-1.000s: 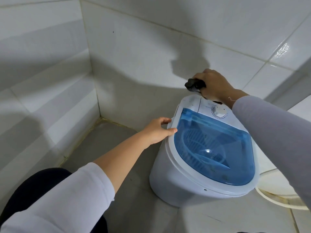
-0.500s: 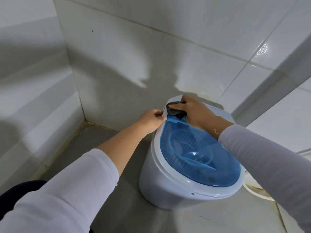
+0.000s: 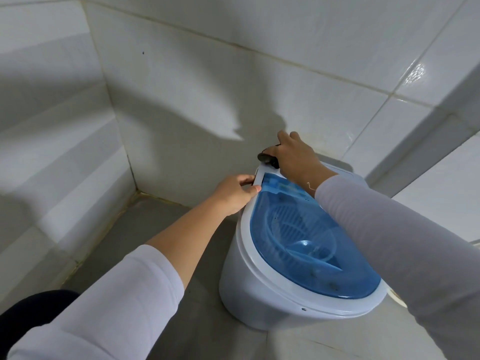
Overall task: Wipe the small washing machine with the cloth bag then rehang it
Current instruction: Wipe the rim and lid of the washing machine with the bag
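While the left hand [image 3: 235, 194] clamps thumb and fingers [image 3: 245, 181] on the washer [image 3: 272, 302] rim, the right hand [image 3: 293, 158] curls its fingers round the dark bag [image 3: 267, 159], bunched under them at the washer's back edge. Bag looks soft and light, best kept wadded; washer's plastic looks slick and light, so bracing the rim seems wise.

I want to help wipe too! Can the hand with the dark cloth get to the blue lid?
Probably yes. The right hand grips the cloth bag at the washing machine's back edge, right beside the blue lid, and nothing lies on it.
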